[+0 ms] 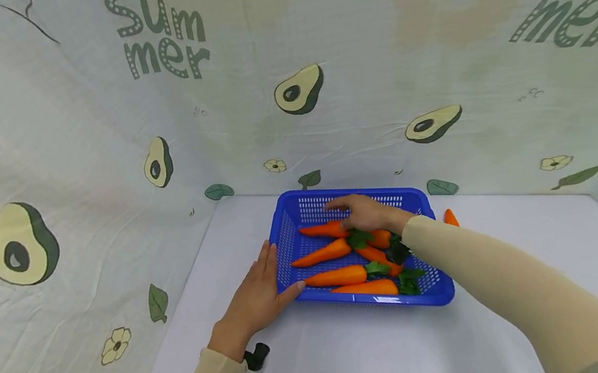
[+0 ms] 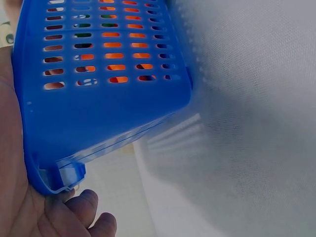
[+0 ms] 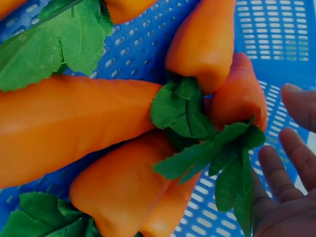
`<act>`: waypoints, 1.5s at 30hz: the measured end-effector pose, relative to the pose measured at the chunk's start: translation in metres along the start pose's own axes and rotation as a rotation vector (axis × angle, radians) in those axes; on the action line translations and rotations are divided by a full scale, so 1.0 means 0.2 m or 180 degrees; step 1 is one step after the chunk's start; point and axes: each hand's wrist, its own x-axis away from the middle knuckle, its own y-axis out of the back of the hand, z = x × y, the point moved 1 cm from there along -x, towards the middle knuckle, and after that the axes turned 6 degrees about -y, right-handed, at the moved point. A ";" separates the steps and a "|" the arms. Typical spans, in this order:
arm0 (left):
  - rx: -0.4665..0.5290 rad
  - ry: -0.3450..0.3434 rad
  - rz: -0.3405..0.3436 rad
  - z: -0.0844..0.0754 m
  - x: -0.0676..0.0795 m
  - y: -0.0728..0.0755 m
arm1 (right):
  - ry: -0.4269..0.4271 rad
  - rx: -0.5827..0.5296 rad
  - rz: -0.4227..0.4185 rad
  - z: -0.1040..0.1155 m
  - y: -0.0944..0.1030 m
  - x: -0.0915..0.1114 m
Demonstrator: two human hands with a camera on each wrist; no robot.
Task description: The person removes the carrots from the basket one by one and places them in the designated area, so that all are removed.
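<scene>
A blue plastic basket [image 1: 363,316] with slotted walls holds several orange carrots [image 1: 337,277] with green fabric-like leaves. Against the basket's left side rests my left hand [image 1: 259,290], its fingers straight along the rim and its thumb over the front left corner. The left wrist view has the palm along the rim of the basket [image 2: 98,113]. My right hand [image 1: 364,212] reaches over the back of the basket, above the carrots. Its fingers are spread in the right wrist view, and the hand [image 3: 284,197] holds nothing beside a leafy carrot top [image 3: 232,163].
One orange carrot [image 1: 451,218] lies on the white table [image 1: 361,359] outside the basket, partly behind the right forearm. A cloth [image 1: 368,104] printed with avocados and lettering hangs around the back and sides. A small black device [image 1: 258,356] sits at the left wrist.
</scene>
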 end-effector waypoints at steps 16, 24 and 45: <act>0.0002 -0.0075 -0.0011 -0.02 -0.02 0.01 | -0.0232 0.0283 0.0153 -0.03 -0.08 -0.04; -0.0013 -0.0059 0.0001 -0.03 -0.02 0.01 | -0.0315 0.0228 0.0111 -0.02 -0.11 -0.05; -0.0036 0.0009 -0.0004 0.01 0.00 0.01 | -0.0197 0.0488 0.0309 -0.03 -0.12 -0.06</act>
